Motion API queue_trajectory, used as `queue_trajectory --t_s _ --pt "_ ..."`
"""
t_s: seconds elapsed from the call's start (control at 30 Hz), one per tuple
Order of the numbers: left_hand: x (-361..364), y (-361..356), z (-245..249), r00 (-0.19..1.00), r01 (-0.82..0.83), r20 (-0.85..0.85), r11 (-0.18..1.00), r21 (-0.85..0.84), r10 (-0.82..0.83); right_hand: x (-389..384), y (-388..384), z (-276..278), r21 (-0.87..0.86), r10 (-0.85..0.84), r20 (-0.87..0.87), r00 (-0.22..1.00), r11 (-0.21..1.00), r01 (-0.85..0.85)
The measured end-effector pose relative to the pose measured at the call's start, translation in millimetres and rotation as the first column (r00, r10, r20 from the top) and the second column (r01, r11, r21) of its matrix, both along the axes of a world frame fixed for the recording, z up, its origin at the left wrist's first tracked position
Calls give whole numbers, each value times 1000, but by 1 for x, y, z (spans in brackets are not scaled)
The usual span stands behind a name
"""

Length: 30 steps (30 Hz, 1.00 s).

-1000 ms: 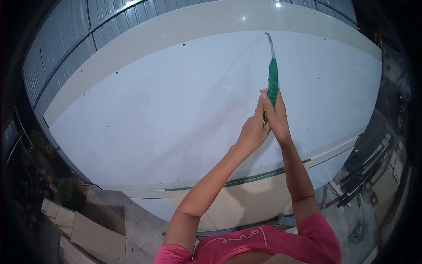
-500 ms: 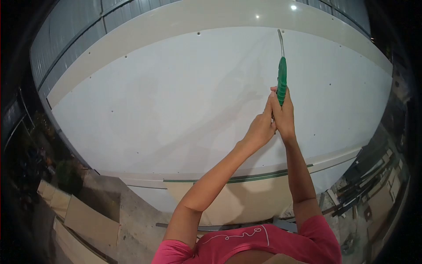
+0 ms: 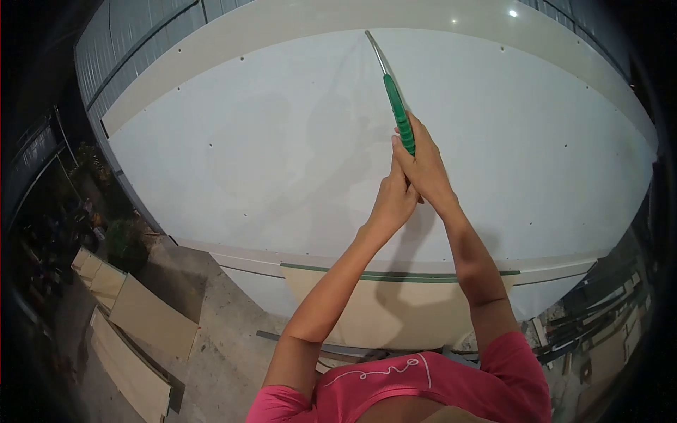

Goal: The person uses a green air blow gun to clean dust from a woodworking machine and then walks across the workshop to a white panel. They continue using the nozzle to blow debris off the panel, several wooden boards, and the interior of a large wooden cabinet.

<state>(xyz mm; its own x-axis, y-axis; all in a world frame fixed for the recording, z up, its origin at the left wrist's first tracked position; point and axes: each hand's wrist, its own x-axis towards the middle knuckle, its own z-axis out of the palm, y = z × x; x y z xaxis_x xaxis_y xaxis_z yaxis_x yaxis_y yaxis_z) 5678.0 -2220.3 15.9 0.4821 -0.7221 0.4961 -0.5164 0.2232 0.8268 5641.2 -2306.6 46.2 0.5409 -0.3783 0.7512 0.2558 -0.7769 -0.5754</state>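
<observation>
My right hand [image 3: 425, 163] is wrapped round the green handle of a tool [image 3: 399, 113] with a thin metal shaft. The shaft points up and its tip touches or nearly touches the upper edge of a large white panel [image 3: 282, 155], near a spot at its top middle. Pressed against the right hand and the handle's lower end is my left hand [image 3: 393, 197], its fingers closed; what they grip is partly hidden. Small dark dots, like screw heads or holes, are scattered over the panel.
A beige board [image 3: 395, 317] with a green edge stands below the panel. Tan boards [image 3: 151, 317] lie at the lower left on a concrete floor [image 3: 233, 317]. Stacked strips [image 3: 599, 324] are at the lower right. Corrugated metal sheeting [image 3: 134, 42] rises behind.
Both hands and the green tool have moved left along the panel's upper edge. The tool now leans with its tip to the left. The camera view has shifted slightly.
</observation>
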Motion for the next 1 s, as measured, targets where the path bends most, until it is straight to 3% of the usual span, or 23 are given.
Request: queue_trajectory --t_s 0.07,0.27,0.37,0.47,0.53,0.6,0.63,0.7,0.83,1.0 --pt "2 -1 -4 998 -24 64 996 -89 30 1 1 -1 5 -3 35 999 1000 3" --pt "-4 3 -1 1000 -21 16 998 -56 22 -2 6 0 33 -38 24 999 999 37" --pt "-11 6 0 999 32 9 996 78 -33 -17 7 -4 94 -44 6 999 995 43" --pt "-30 -4 -13 989 66 125 995 77 -75 -46 -4 -22 235 -98 52 994 968 83" --pt "-45 -19 -21 972 166 149 978 128 -184 -72 -10 -36 441 -109 82 991 895 62" --pt "-64 -40 -32 937 230 212 946 230 -279 -99 -28 -53 492 -230 114 966 858 146" --pt "-74 -52 -39 896 221 343 953 205 -281 -113 -37 -61 575 -285 210 935 810 117" --pt "-98 -76 -46 861 277 363 928 250 -355 -142 -39 -61 681 -405 332 852 728 81" --pt "-132 -112 -49 793 338 408 884 322 -452 -179 -88 -85 619 -344 367 864 784 49" --pt "-146 -138 -62 758 372 441 875 311 -479 -186 -128 -105 587 -398 375 837 801 118"
